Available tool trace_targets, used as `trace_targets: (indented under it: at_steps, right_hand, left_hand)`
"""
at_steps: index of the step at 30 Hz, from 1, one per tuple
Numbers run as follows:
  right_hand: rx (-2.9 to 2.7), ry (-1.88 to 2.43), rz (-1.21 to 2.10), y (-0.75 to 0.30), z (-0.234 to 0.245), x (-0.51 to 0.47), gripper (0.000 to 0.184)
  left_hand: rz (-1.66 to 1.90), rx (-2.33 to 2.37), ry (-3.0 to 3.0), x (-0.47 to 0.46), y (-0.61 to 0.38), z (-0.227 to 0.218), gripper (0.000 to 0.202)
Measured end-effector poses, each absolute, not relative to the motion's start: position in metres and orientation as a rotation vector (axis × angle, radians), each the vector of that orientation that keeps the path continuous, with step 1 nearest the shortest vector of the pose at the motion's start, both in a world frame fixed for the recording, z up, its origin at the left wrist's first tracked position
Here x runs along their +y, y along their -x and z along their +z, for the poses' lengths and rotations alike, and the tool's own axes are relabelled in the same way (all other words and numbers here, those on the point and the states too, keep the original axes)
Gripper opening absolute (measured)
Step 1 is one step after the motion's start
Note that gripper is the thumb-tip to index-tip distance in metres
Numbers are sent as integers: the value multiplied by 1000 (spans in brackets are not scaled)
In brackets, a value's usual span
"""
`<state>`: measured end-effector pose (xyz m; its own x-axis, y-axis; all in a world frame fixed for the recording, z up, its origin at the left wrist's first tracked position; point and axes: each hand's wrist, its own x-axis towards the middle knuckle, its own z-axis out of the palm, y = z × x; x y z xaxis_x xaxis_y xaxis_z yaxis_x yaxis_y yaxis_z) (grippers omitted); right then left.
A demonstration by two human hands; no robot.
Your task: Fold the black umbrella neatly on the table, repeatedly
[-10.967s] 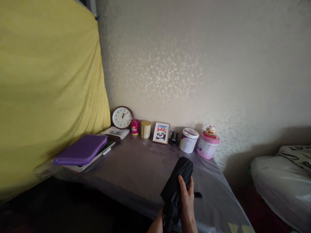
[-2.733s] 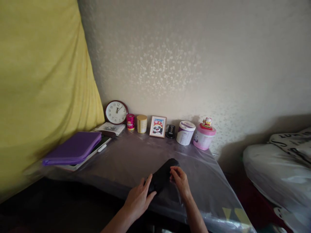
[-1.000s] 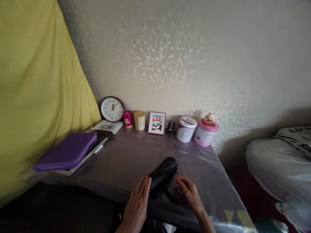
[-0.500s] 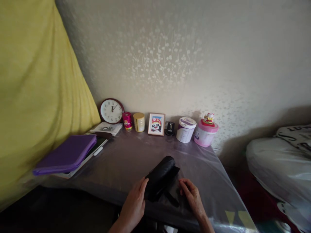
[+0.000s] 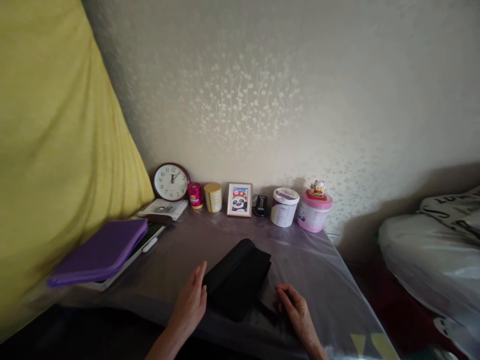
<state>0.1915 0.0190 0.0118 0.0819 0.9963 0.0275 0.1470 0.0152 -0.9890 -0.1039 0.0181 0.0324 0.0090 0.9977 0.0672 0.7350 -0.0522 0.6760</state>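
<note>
A black fabric bundle (image 5: 238, 280), partly rolled and with a loose flap, lies on the table in front of me. A thin black strap (image 5: 267, 311) trails from its lower right side. My left hand (image 5: 189, 302) is at the bundle's left edge, its fingers stretched out and together. It seems to touch the roll without gripping it. To the right of the bundle, close to the strap, is my right hand (image 5: 294, 307). Its thumb and fingers are pinched together, and whatever may be between them is too small to see.
Along the wall stand a clock (image 5: 171, 181), a pink can (image 5: 195, 196), a yellow-lidded tin (image 5: 213, 198), a framed panda picture (image 5: 239, 199), a small black object (image 5: 260, 206) and two tubs (image 5: 284, 207). A purple folder (image 5: 99, 250) lies left, beside a yellow curtain (image 5: 56, 125).
The bundle has spread wider and flatter, its flap now more open. My left hand has moved left and loosened from its hold on the bundle. My right hand has barely moved.
</note>
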Motion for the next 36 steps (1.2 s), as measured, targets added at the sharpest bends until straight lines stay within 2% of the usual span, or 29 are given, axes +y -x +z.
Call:
trace_targets:
  at_steps: [4,7,10,14,18,20,24,28,30,31,34,36]
  right_hand:
    - [-1235,1336,1090,-190,11,19,39]
    - [-1216,1329,1095,-188,13,18,39]
    - [-1237,1322,1099,-187,15,18,39]
    - [-1264,1327,1075,-187,15,16,39]
    - [-1242,1327,1046,-188,16,15,41]
    - [-1180,1292,1052,-189,15,15,40]
    - [-1015,1215,1034,-191,12,18,38]
    - [-1013,1215,982,-194,18,17,35]
    - [-1053,1202,975,-201,24,16,34]
    - [-1058,1194,957,-205,26,17,34]
    - [-990,1201,839,-220,37,25,34]
    - [-956,1251,732,-227,49,36,31]
  left_hand:
    - [624,1826,-2281,13,103,23,74]
    - [512,1825,-2370,18,108,21,88]
    - [447,1772,-2313,29,112,27,90]
    - [606,1564,-2079,36,113,47,79]
    - [597,1344,-1507,32,108,66,44]
    - [568,1316,-1408,29,101,71,31]
    - [603,1305,-1511,27,82,82,32]
    - [899,1372,-1915,30,67,99,55]
    - [872,1336,-1818,29,65,106,56]
    - [822,1288,-1688,28,66,109,51]
    - [708,1130,-1360,22,70,119,16]
    - [691,1063,-1294,17,74,123,17]
